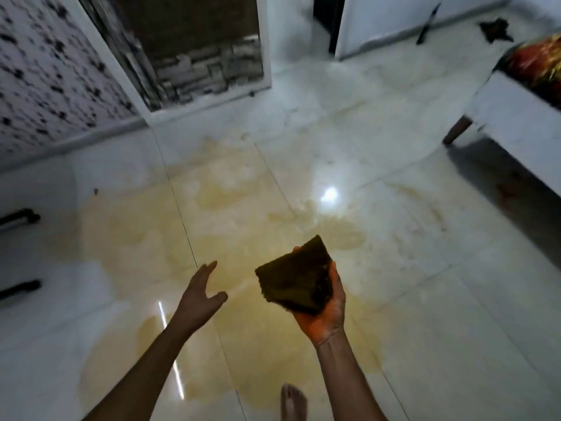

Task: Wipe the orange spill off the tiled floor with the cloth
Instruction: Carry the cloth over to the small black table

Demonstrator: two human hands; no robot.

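Head view, seen left to right, everything placed against the orange spill (230, 268). Over its left-middle part: left hand (198, 294), fingers spread, holding nothing. Just right of that, above the middle of the spill and well off the tiled floor (455, 314): right hand (323, 311), palm up, fingers closed around the folded dark cloth (296, 278). Bare foot (293, 402) at the near edge. Probably best done by lowering the cloth flat at the outer rim and wiping inward, not outward.
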